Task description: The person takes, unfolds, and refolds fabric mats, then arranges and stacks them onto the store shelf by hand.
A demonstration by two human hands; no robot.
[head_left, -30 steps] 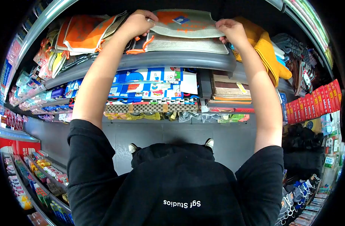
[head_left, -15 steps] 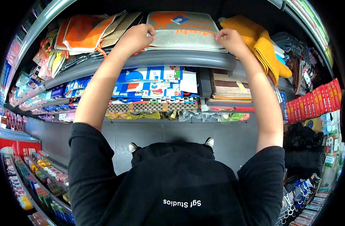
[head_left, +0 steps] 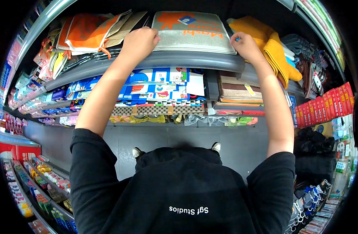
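Upper centre: I see the grey-and-orange lettered mat (head_left: 194, 39), raised a second ago, now flat on the shelf (head_left: 187, 59), apparently settled; left hand (head_left: 140, 43) and right hand (head_left: 247, 46), fingers curled, flank it, grip indeterminable.

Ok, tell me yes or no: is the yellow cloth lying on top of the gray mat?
No, the yellow cloth lies to the right of the gray mat, whose blue label shows uncovered.
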